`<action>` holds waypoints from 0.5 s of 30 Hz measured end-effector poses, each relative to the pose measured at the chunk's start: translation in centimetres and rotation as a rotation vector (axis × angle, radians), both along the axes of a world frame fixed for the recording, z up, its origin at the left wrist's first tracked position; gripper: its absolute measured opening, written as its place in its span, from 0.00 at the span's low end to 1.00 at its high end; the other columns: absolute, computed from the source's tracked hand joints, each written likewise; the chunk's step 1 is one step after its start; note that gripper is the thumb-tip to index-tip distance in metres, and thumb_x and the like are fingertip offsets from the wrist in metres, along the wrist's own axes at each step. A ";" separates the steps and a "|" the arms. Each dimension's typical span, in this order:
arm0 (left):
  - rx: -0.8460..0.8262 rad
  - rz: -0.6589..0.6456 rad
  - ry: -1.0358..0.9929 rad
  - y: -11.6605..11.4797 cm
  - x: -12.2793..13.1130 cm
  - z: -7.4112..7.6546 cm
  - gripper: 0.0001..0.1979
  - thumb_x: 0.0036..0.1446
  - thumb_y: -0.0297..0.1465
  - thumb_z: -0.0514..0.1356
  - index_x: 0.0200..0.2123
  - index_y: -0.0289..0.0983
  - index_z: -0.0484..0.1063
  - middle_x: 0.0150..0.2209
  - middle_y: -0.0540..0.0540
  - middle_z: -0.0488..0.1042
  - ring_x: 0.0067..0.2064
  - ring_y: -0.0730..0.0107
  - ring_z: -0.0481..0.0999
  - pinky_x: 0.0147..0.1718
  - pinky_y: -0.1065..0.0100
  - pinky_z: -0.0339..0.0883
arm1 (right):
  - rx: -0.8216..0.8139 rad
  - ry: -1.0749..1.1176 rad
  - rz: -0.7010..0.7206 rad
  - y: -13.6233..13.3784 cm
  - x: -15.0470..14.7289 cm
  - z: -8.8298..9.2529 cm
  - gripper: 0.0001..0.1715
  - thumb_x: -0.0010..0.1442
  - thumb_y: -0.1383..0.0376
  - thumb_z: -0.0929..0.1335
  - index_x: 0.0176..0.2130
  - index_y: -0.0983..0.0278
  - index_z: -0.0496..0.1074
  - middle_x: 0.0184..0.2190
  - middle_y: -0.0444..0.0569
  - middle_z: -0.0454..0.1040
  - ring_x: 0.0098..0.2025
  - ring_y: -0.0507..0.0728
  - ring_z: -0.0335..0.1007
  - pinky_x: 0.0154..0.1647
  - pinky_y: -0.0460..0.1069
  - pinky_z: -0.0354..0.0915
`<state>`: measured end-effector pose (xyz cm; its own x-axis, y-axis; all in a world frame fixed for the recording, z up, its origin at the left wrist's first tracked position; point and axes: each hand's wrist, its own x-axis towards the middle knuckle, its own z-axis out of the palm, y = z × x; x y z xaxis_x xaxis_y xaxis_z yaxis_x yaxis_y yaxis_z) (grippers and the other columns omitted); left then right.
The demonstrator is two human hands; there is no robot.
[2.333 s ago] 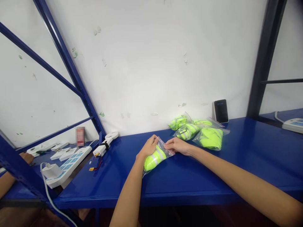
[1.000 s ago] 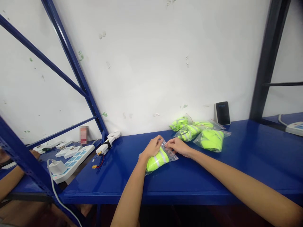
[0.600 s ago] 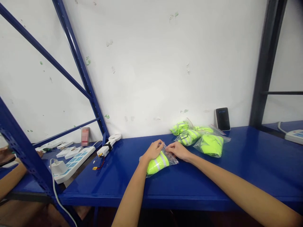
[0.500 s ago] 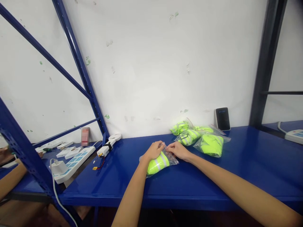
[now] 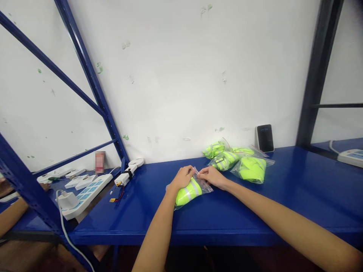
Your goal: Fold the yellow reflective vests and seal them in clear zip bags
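Observation:
A clear zip bag (image 5: 189,193) with a folded yellow-green cloth with silvery stripes inside lies on the blue table (image 5: 136,217). My left hand (image 5: 183,176) rests on the bag's upper left part, its thumb and fingers pinching the top edge. Just to the right, my right hand (image 5: 211,176) pinches the same open-edge side of the bag between thumb and fingers. Behind my right hand are several similar bags, the nearest one (image 5: 252,170) lying to its right.
At the back right stands a small device with a dark screen (image 5: 265,138). A white fan (image 5: 136,163) and a battery pack with wires (image 5: 123,177) lie left. Beyond the blue post are a power strip (image 5: 87,194) and another person's arm (image 5: 14,215).
The view has shifted slightly. Both my hands keep their grip on the bag's edge, with hardly any movement against it.

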<state>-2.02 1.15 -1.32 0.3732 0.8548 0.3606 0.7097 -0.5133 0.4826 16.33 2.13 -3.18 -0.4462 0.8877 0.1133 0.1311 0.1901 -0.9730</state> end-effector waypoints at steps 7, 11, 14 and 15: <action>0.032 -0.083 -0.076 -0.4 0.3 0.3 0.14 0.63 0.37 0.49 0.33 0.36 0.69 0.32 0.48 0.73 0.33 0.69 0.69 0.33 0.69 0.60 | -0.009 0.021 0.016 0.0 0.1 0.0 0.10 0.50 0.60 0.70 0.26 0.66 0.73 0.21 0.45 0.71 0.22 0.49 0.63 0.19 0.43 0.62; 0.040 -0.105 -0.090 -0.6 0.3 0.4 0.14 0.63 0.37 0.49 0.34 0.36 0.69 0.32 0.48 0.73 0.33 0.69 0.69 0.33 0.69 0.60 | -0.023 0.041 0.043 0.1 0.2 0.0 0.10 0.50 0.60 0.69 0.27 0.66 0.73 0.23 0.45 0.73 0.23 0.50 0.64 0.21 0.44 0.63; 0.032 -0.089 -0.089 -0.4 0.3 0.3 0.14 0.63 0.37 0.49 0.34 0.36 0.69 0.32 0.48 0.73 0.34 0.69 0.69 0.34 0.69 0.61 | 0.006 0.022 0.021 0.1 0.2 0.1 0.11 0.51 0.60 0.69 0.27 0.67 0.75 0.22 0.45 0.71 0.22 0.50 0.64 0.20 0.44 0.62; 0.029 -0.083 -0.088 -0.2 0.2 0.2 0.14 0.63 0.37 0.48 0.33 0.36 0.69 0.32 0.48 0.73 0.34 0.69 0.69 0.34 0.69 0.61 | 0.011 0.017 0.013 0.0 0.2 0.1 0.11 0.51 0.60 0.69 0.27 0.67 0.75 0.22 0.44 0.71 0.22 0.50 0.63 0.20 0.44 0.61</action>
